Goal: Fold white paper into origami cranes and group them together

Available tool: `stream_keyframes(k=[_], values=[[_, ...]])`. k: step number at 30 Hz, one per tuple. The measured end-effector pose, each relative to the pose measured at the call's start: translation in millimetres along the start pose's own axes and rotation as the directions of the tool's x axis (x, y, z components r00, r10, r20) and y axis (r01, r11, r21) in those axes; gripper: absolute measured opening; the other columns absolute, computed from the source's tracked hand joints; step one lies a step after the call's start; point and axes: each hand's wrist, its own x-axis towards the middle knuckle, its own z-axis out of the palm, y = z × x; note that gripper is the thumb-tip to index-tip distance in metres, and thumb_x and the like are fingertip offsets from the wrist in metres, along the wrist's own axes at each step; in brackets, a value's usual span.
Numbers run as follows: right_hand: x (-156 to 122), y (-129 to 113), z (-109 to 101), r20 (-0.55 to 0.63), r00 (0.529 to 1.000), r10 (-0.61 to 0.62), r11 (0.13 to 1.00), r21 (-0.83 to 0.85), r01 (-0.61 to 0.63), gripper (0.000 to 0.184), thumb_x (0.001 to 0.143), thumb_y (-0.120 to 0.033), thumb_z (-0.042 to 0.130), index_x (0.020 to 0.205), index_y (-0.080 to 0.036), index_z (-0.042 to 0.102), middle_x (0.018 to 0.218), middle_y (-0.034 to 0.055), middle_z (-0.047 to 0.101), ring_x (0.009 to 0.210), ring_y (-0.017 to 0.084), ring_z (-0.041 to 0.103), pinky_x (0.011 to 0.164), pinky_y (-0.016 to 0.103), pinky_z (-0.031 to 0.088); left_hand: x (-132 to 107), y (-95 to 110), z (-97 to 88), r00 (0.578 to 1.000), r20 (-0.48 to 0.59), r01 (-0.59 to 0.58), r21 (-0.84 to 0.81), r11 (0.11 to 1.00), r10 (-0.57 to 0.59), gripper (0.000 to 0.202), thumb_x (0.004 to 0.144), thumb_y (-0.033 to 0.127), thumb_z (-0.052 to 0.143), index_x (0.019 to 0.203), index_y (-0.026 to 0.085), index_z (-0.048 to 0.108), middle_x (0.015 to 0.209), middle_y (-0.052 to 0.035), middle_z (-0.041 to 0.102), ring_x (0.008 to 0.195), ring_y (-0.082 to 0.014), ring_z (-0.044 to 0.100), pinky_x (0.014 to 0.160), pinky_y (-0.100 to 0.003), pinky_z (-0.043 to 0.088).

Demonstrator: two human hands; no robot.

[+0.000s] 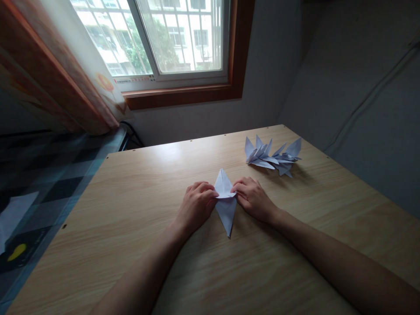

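Observation:
Between my hands is a folded sheet of white origami paper (225, 212), shaped like a long diamond with one point away from me and one toward me. A raised fold crosses its middle. My left hand (198, 203) pinches the left end of that fold between thumb and fingers. At the right end, my right hand (254, 199) pinches the paper the same way. Parts of the side corners are hidden under the fingertips.
Folded white paper pieces (272, 157) with many pointed flaps sit in a cluster on the wooden table (138, 210), toward its far right. To the left lies a checkered cloth (65, 183) with a white sheet (16, 214) on it. A window and curtain are behind.

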Motion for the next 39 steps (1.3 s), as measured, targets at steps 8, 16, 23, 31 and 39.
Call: stream_keyframes(k=[8,16,23,31,39], values=[[0.5,0.8,-0.4,-0.016,1.000,-0.008,0.999,0.039,0.008,0.017,0.084,-0.009,0.057,0.088,-0.020,0.068,0.098,0.0058,0.067,0.097,0.023,0.056,0.090,0.038,0.039,0.0,0.5,-0.6,1.000,0.002,0.007,-0.015,1.000,-0.007,0.012,0.085,0.019,0.061,0.087,0.023,0.072,0.099,-0.0038,0.071,0.096,-0.0225,0.061,0.086,-0.040,0.047],[0.1,0.7,0.3,-0.004,1.000,-0.011,1.000,0.029,0.011,0.016,0.084,-0.009,0.057,0.089,-0.020,0.068,0.098,0.0065,0.066,0.098,0.024,0.056,0.089,0.039,0.040,0.4,3.9,-2.2,0.999,0.036,0.014,0.012,1.000,-0.014,0.012,0.089,0.024,0.058,0.089,0.023,0.070,0.101,-0.0046,0.070,0.095,-0.0219,0.061,0.086,-0.040,0.046],[-0.1,0.9,0.5,-0.001,1.000,-0.031,0.999,0.009,0.031,0.011,0.088,-0.016,0.056,0.091,-0.019,0.067,0.098,0.0069,0.066,0.097,0.024,0.056,0.089,0.040,0.040,0.2,5.0,-2.1,0.998,0.051,0.018,0.034,0.999,-0.020,0.012,0.089,0.023,0.056,0.091,0.022,0.068,0.102,-0.0047,0.069,0.095,-0.0217,0.061,0.087,-0.040,0.046],[-0.2,0.6,-0.4,0.000,0.999,-0.045,0.999,0.012,0.045,0.009,0.090,-0.019,0.057,0.091,-0.019,0.065,0.099,0.0071,0.065,0.097,0.023,0.055,0.088,0.039,0.040,0.3,6.1,-2.9,0.998,0.058,0.017,0.048,0.999,-0.020,0.012,0.088,0.023,0.056,0.092,0.022,0.067,0.103,-0.0054,0.069,0.095,-0.0217,0.060,0.086,-0.040,0.047],[-0.1,0.1,-1.1,0.004,0.999,-0.042,0.999,0.017,0.042,0.010,0.091,-0.021,0.055,0.091,-0.020,0.066,0.099,0.0073,0.065,0.097,0.023,0.055,0.089,0.039,0.040,0.4,6.1,-3.4,0.998,0.060,0.014,0.049,0.999,-0.016,0.012,0.088,0.022,0.056,0.092,0.022,0.067,0.102,-0.0060,0.069,0.094,-0.0221,0.060,0.086,-0.040,0.047]])
